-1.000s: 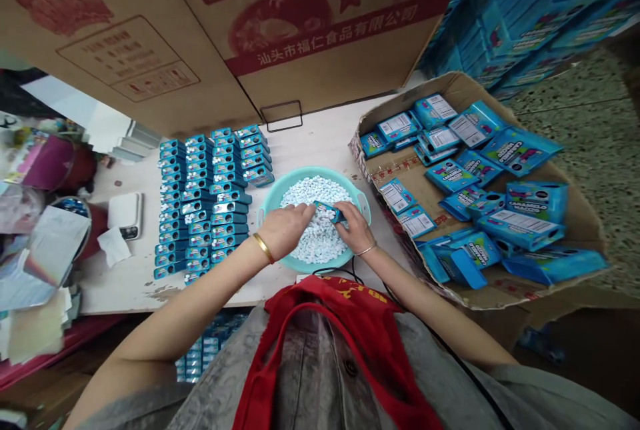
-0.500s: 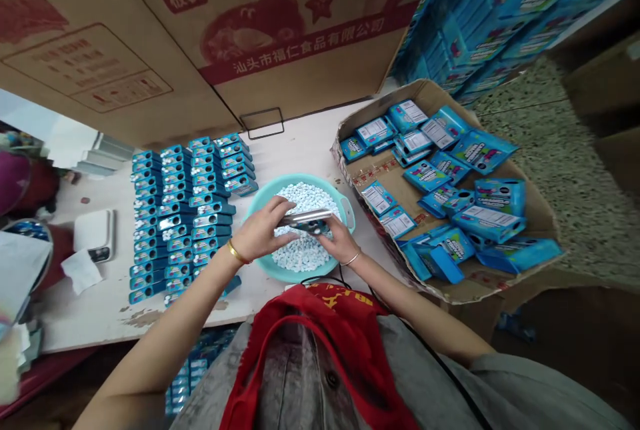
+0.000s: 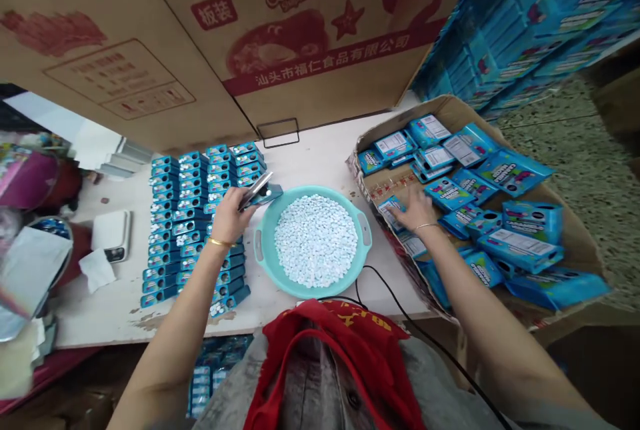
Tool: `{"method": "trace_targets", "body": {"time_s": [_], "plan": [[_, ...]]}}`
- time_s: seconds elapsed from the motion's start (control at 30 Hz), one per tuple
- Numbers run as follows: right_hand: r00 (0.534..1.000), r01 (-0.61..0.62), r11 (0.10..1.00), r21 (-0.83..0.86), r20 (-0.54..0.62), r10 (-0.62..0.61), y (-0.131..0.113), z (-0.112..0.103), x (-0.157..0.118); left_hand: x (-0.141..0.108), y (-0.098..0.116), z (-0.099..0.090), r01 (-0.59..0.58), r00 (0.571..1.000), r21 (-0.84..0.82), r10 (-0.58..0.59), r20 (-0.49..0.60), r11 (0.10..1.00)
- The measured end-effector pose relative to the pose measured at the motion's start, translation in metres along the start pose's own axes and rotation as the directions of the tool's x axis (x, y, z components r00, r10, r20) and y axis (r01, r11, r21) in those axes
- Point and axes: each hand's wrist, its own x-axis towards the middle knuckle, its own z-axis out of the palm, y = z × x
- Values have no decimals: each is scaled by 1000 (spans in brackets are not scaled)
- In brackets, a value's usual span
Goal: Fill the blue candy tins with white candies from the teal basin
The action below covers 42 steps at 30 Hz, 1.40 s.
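Note:
My left hand (image 3: pixel 231 217) is closed on a silver metal scoop-like piece (image 3: pixel 259 187), at the right end of the rows of filled blue candy boxes (image 3: pixel 193 210). A small blue candy box (image 3: pixel 271 195) with white pieces in its hole sits right against that metal piece; whether my fingers also grip it is hard to see. My right hand (image 3: pixel 419 211) reaches into the cardboard tray (image 3: pixel 367 183), fingers apart and slightly blurred, its thumb by a blue candy box (image 3: pixel 390 209). Between my hands stands a turquoise basin (image 3: pixel 267 260) of small white candies (image 3: pixel 316 240).
Large printed cartons (image 3: pixel 320 50) wall off the back of the table. Stacked blue boxes (image 3: pixel 540 30) rise at the back right. At left are a white scale (image 3: pixel 111 233) and a crumpled tissue (image 3: pixel 97 270). A black cable (image 3: pixel 400 303) runs in front of the basin.
My hands have parted from above the basin. The left carried the metal piece and a blue box left to the rows; the right let go and moved into the cardboard tray.

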Motion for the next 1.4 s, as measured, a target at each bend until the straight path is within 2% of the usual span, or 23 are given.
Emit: {"method": "trace_targets", "body": {"time_s": [0.07,0.13,0.27,0.33,0.4,0.47,0.53,0.6,0.63,0.7,0.73,0.8,0.87,0.93,0.97,1.03,1.1,1.17,1.27,1.33,1.4], "plan": [[994,-49,997,-58,95,55,18,12,8,1,-30,1,65,996,47,-68,60,997],[981,-57,991,-121,179,78,25,20,10,1,-56,10,96,984,81,-107,143,992],[951,29,964,-266,303,55,23,18,12,6,-88,41,135,956,143,-167,242,981],[961,68,970,-233,278,0,20,12,10,9,-92,55,168,953,176,-205,222,970],[983,84,988,-130,174,-61,17,5,5,9,-89,63,219,955,208,-253,157,953],[994,106,994,26,13,-107,12,-6,-2,5,-83,64,255,959,215,-276,71,943],[985,137,964,229,-132,-109,1,-19,-13,-5,-72,61,229,971,180,-237,22,956],[981,147,869,472,-184,-67,-15,-34,-28,-20,-56,57,130,988,95,-138,75,987],[986,129,796,591,-164,-38,-25,-41,-36,-29,-46,56,73,988,43,-78,135,996],[998,42,619,784,-64,13,-48,-50,-54,-50,-23,55,-15,958,-20,20,285,1000],[1000,-19,529,848,4,30,-60,-52,-64,-62,-10,56,-33,932,-8,34,361,999],[987,-157,385,910,152,44,-82,-51,-83,-84,16,60,-39,862,94,-14,507,995],[960,-273,305,912,279,25,-98,-44,-102,-103,38,67,-35,783,198,-96,615,980],[934,-347,262,901,358,4,-106,-34,-117,-115,54,77,-23,722,218,-134,678,976],[924,-373,240,896,383,2,-107,-29,-124,-119,61,83,-2,707,196,-137,694,981],[902,-426,191,884,431,15,-103,-19,-133,-121,71,98,63,703,129,-136,699,990],[877,-479,180,859,478,52,-96,-10,-139,-117,81,117,119,715,68,-133,686,991],[871,-491,219,843,475,126,-88,-1,-143,-107,92,137,141,737,24,-121,665,990],[897,-438,300,847,391,206,-80,8,-145,-89,108,166,154,771,-25,-104,628,988],[919,-392,334,857,349,184,-79,9,-146,-79,115,179,169,793,-52,-104,601,984],[936,-353,382,854,318,154,-78,7,-145,-73,114,183,178,808,-83,-97,581,980]]}}
